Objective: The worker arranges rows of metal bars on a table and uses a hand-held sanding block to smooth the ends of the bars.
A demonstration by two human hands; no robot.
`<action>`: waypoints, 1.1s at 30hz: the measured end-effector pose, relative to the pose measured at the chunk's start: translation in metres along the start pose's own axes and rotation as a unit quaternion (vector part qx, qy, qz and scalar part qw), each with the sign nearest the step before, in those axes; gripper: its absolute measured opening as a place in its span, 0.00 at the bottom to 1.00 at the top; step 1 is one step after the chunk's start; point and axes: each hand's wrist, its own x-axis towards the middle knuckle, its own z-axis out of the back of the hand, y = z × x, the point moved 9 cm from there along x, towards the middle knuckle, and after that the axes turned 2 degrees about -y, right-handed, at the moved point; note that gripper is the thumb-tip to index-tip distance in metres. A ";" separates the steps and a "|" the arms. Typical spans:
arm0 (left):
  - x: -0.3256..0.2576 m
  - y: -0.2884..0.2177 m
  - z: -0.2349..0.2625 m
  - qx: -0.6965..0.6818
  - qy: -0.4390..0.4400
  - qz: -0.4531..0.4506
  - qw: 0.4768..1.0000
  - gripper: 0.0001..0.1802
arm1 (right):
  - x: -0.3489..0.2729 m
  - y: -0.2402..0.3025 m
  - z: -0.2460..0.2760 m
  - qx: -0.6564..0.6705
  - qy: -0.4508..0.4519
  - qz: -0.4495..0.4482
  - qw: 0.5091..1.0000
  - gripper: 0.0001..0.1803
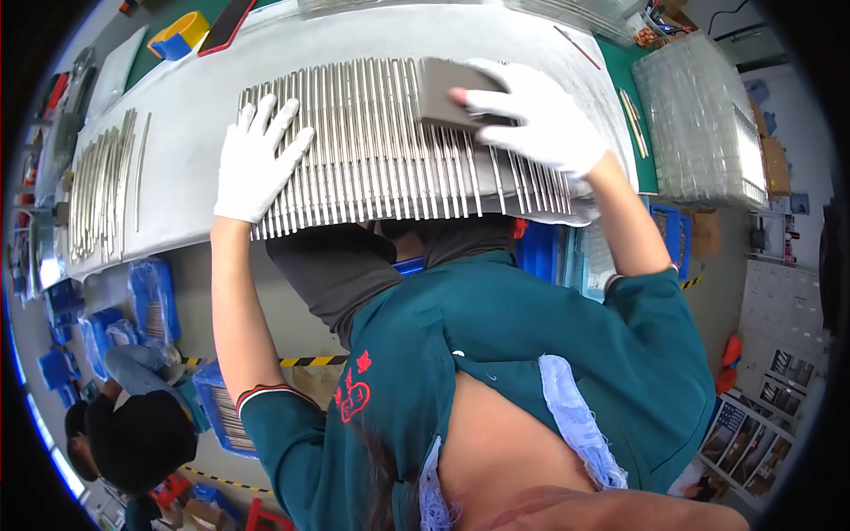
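A wide row of thin metal rods [354,146] lies side by side on the white-covered table. My left hand [258,159], in a white glove, rests flat with fingers spread on the row's left end. My right hand [542,119], also gloved in white with one bare fingertip showing, grips a dark grey rectangular block [443,93]. The block is over the upper right part of the row; whether it touches the rods I cannot tell. Toward the right the rods sit with wider gaps between them.
A looser bunch of rods [99,190] lies at the table's left end. Yellow and blue tape rolls [180,37] sit at the far left. Stacked clear plastic trays [699,119] stand at the right. Blue bins [152,301] and another person [133,434] are at the lower left.
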 end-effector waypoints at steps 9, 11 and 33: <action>0.003 -0.001 0.001 -0.026 -0.002 0.031 0.999 0.30 | -0.091 -0.074 0.009 -0.018 0.052 -0.130 0.990 0.26; 0.004 -0.003 0.003 -0.014 -0.004 0.018 1.000 0.30 | -0.078 -0.051 0.005 -0.044 0.010 -0.089 0.995 0.25; 0.007 -0.010 0.000 0.008 0.041 0.078 0.996 0.33 | -0.027 -0.015 -0.006 0.085 0.073 -0.099 0.989 0.26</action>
